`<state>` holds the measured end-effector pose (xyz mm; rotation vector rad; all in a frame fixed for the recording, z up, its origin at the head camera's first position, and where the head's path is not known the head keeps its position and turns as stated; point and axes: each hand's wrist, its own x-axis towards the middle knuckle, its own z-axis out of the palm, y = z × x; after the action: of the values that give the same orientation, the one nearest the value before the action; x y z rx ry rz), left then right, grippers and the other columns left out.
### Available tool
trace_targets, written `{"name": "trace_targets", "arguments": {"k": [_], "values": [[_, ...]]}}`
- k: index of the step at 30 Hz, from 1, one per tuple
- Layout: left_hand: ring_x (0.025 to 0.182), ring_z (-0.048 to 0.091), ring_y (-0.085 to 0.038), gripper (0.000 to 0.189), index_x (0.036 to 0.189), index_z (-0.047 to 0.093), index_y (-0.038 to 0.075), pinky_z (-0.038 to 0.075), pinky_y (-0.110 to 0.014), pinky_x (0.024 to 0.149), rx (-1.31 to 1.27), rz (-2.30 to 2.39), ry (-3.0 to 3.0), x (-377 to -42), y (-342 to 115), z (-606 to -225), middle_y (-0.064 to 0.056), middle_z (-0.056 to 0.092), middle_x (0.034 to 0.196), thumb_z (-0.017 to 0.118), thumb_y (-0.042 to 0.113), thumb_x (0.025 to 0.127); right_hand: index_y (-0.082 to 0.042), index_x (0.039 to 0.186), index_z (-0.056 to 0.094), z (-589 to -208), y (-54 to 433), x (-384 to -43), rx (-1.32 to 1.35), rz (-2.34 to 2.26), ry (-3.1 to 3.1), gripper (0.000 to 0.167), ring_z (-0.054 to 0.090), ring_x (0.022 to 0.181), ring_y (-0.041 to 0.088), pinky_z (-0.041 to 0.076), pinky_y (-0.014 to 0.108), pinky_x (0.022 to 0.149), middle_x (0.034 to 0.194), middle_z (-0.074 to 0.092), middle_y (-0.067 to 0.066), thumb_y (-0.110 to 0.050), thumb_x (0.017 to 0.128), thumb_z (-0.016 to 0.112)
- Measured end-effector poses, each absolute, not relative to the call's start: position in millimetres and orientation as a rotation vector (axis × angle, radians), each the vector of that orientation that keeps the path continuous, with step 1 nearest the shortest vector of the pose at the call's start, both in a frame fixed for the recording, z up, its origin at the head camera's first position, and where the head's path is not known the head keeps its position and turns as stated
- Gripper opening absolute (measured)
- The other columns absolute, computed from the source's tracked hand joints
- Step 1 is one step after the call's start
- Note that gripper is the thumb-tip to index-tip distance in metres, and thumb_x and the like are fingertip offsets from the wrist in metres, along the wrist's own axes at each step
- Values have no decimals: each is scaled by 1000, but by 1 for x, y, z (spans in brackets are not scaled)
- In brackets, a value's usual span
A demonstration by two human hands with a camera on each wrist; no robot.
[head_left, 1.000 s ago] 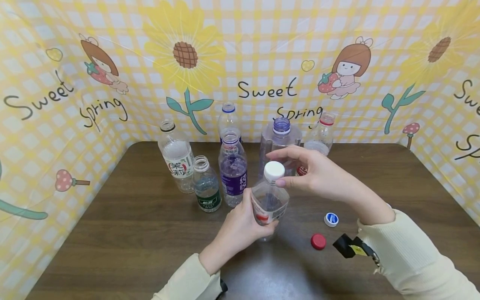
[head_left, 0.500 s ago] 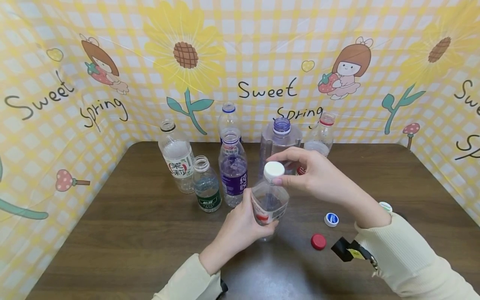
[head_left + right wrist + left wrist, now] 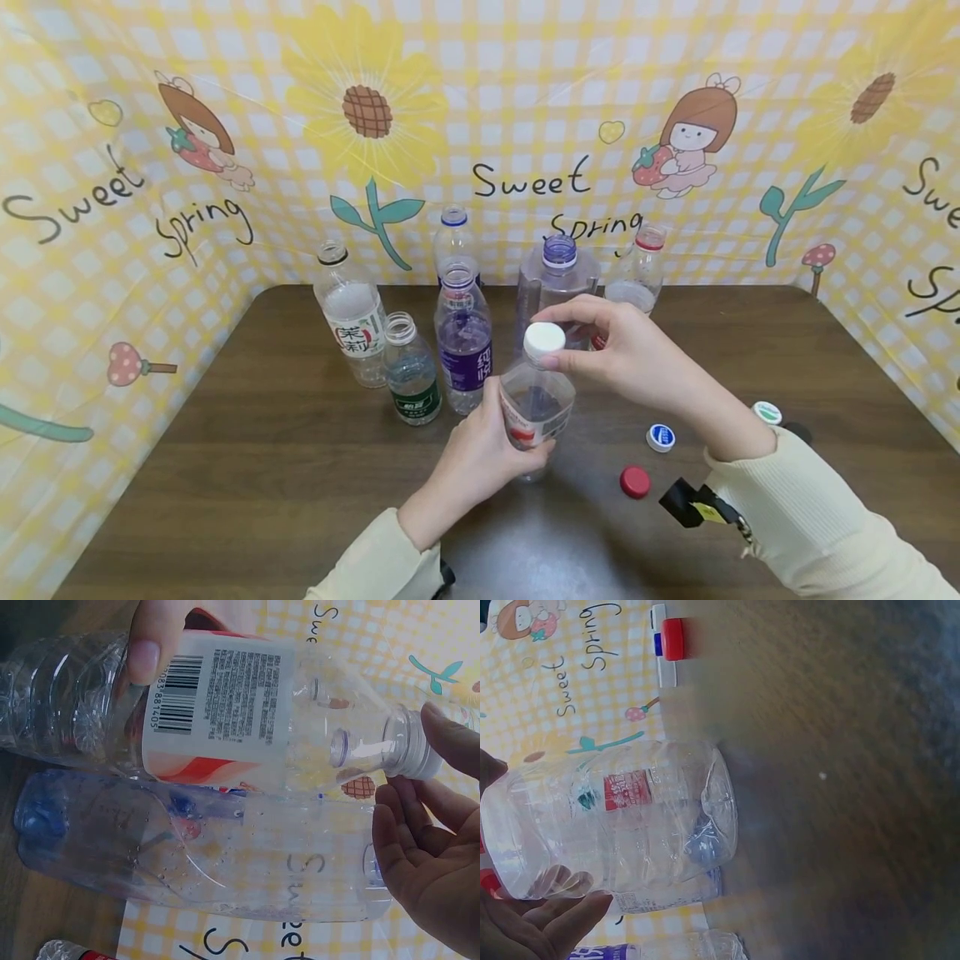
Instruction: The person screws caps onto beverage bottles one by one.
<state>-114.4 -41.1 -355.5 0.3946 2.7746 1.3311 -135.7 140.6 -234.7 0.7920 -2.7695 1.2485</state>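
In the head view my left hand (image 3: 476,450) grips a clear plastic bottle (image 3: 536,396) round its labelled body, thumb on the near side. The bottle stands in front of the others. My right hand (image 3: 626,346) pinches the white bottle cap (image 3: 545,337) on its neck, thumb in front and index finger behind. From the right wrist, the bottle's label (image 3: 214,712) shows a barcode, with the left thumb (image 3: 150,652) pressed against it. The ribbed lower part of the bottle (image 3: 652,825) fills much of the left wrist view.
Uncapped bottles stand behind: a jasmine-labelled bottle (image 3: 351,325), a green-labelled bottle (image 3: 414,383), a purple-labelled bottle (image 3: 465,354), a large purplish bottle (image 3: 558,279) and a red-ringed bottle (image 3: 636,279). A red cap (image 3: 635,482), a blue-and-white cap (image 3: 662,437) and a green-and-white cap (image 3: 767,412) lie right.
My right hand has turned slightly at the cap, its wrist and sleeve shifting left and down, which uncovers the green-and-white cap. The left hand keeps its grip on the bottle.
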Motion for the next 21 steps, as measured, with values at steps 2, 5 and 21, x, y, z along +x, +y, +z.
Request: {"name": "trace_targets", "arguments": {"k": [2,5,21], "values": [[100,66,-27,76,129,33,10,57,-39,80,395,1331,2778,-115,-41,-356,-15,62,117,79,33,74,-10,115,66,-234,140,-135,782,1246,-2770,33,53,85,18,41,24,66,101,66,5,-18,84,73],[99,66,-27,76,129,33,10,57,-39,79,402,1324,2787,-115,-41,-356,-15,62,116,79,33,73,-11,116,66,-234,140,-134,763,1246,-2773,34,53,86,18,42,26,67,101,66,5,-20,84,73],[108,60,-28,79,133,34,6,54,-43,90,376,1343,2824,-110,-38,-354,-14,53,121,80,30,73,-11,117,66,-232,140,-132,747,1287,-2791,35,56,90,17,46,29,72,105,67,5,-20,84,73]]}}
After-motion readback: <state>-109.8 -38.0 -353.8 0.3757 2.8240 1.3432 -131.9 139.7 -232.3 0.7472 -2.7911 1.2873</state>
